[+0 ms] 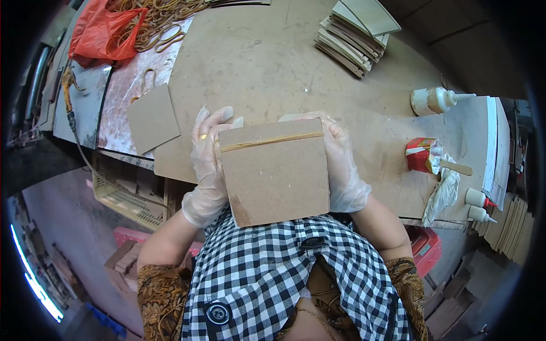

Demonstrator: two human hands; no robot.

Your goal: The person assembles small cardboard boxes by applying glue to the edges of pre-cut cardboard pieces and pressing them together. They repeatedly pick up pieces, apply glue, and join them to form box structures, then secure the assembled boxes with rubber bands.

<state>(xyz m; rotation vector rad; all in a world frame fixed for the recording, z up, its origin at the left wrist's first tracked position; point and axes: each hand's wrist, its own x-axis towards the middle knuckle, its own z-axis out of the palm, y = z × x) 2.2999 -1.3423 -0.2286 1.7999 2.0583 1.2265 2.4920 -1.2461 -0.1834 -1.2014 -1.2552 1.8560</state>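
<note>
A squarish brown fibreboard panel (276,182) is held up in front of my checked top, over the near edge of the table. Tan rubber bands (272,141) stretch across its face close to the far edge. My left hand (208,152), in a clear plastic glove, grips the panel's left side with its fingers reaching past the far corner. On the right side, my right hand (342,162), gloved the same way, is closed around the edge with its fingers curled at the far corner. The panel hides its own underside and parts of both hands.
A loose brown board (153,119) lies left. Beyond it are a red plastic bag (105,34) and heaped rubber bands (162,23). Stacked thin boards (350,48) stand far right. A glue bottle (427,102) and a red tub (420,154) with a wooden stick sit right.
</note>
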